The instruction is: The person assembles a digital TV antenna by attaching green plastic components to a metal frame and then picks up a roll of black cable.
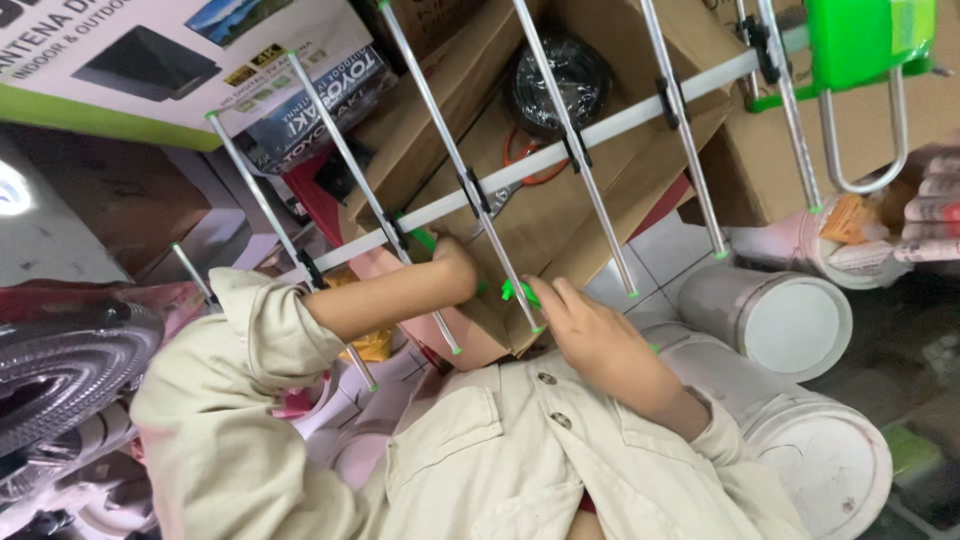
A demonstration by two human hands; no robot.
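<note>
Head view shows an aluminium antenna (560,150) held slantwise across the person's chest, its boom running from lower left to upper right over an open cardboard box (590,215), probably so the cross rods stay within reach. The left hand (455,268) rests up against the boom as if to steady it. Its fingers are turned away, so I cannot tell whether they grip. The right hand (590,335) has its fingers pinched on a green plastic piece (518,292) beside a rod. A green bracket (865,40) with a U-bolt sits at the far end, and white cylinders (795,322) lie below.
</note>
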